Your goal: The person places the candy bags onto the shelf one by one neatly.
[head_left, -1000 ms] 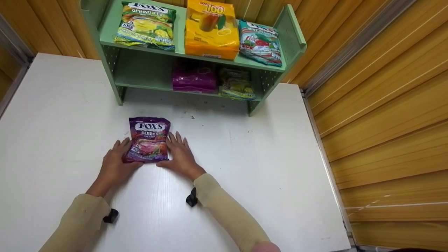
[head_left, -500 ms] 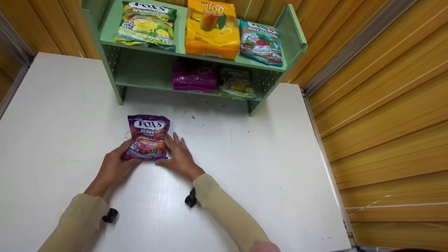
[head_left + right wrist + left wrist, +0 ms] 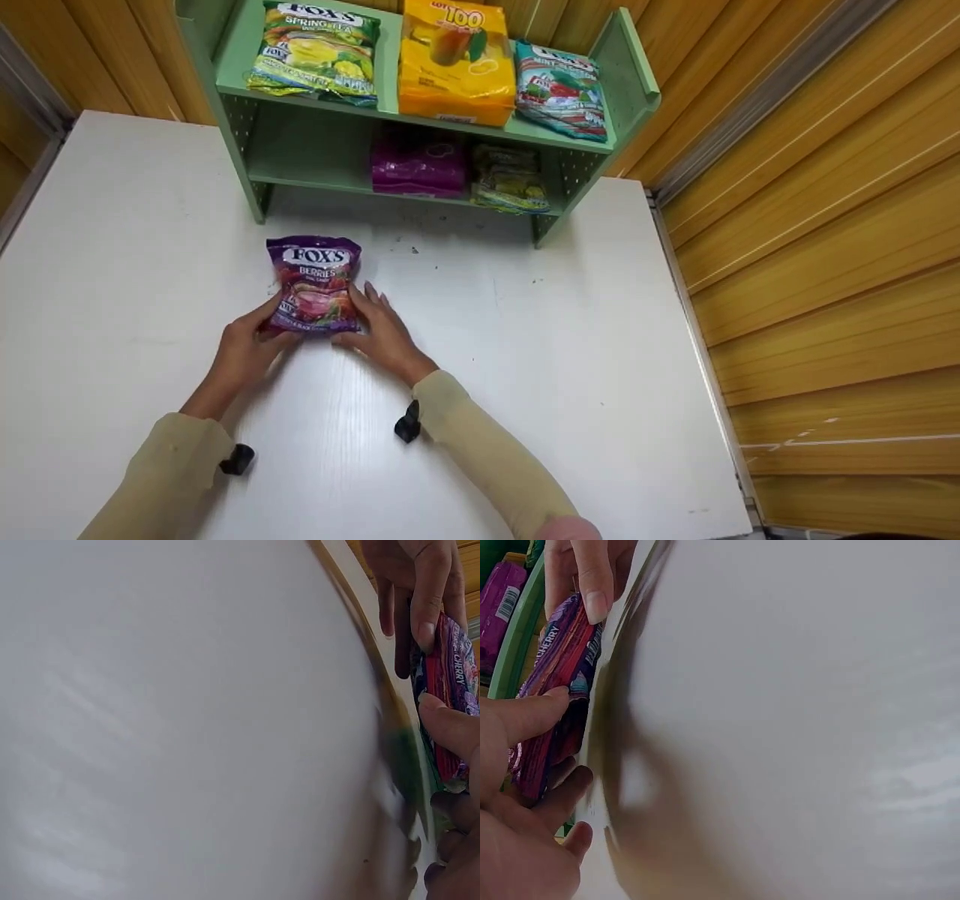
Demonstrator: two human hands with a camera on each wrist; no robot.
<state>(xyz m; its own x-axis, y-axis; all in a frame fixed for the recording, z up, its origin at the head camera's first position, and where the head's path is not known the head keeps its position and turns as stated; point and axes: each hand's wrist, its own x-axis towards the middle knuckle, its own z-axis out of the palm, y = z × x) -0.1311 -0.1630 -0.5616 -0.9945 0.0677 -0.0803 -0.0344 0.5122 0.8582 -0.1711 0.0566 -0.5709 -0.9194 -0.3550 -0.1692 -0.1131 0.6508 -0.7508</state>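
A purple candy bag (image 3: 315,285) marked Fox's Berries is held between both hands over the white table, in front of the shelf. My left hand (image 3: 247,349) grips its lower left corner. In the left wrist view, the left thumb (image 3: 536,716) presses the bag's bottom edge while fingers reach beneath it. My right hand (image 3: 384,337) holds the lower right corner. The right wrist view has the right thumb (image 3: 450,727) on the bottom seam. The bag's back is hidden, and some fingers are out of sight behind it.
A green two-tier shelf (image 3: 307,185) stands at the back of the table (image 3: 570,360). Its top tier bears a Spring Tea bag (image 3: 315,56), a yellow Lot 100 pack (image 3: 456,67) and a Mint bag (image 3: 561,94). Below lie a magenta pack (image 3: 418,165) and a yellow-green bag (image 3: 510,180).
The candy bag has shifted slightly away toward the shelf, its top end seeming to tip up. The left fingers have gone from beside the bag to under it; both arms have barely moved.
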